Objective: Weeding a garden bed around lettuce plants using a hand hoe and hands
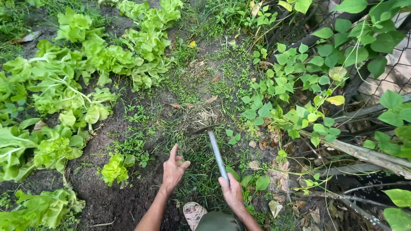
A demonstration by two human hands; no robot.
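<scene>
My right hand [231, 191] grips the lower end of a small hand hoe [215, 149] with a grey metal shaft. Its dark blade [204, 129] rests on a patch of dry grass and weeds. My left hand [174, 168] hovers just left of the shaft, fingers spread with one finger raised, holding nothing, over the weedy ground. My foot in a sandal [194, 212] shows at the bottom edge beside my knee.
Rows of light green lettuce [64, 85] fill the dark soil on the left. A small lettuce plant [115, 168] stands close to my left hand. A leafy vine [308, 85] climbs a wire fence [394, 64] on the right, with wooden poles [368, 154] lying below.
</scene>
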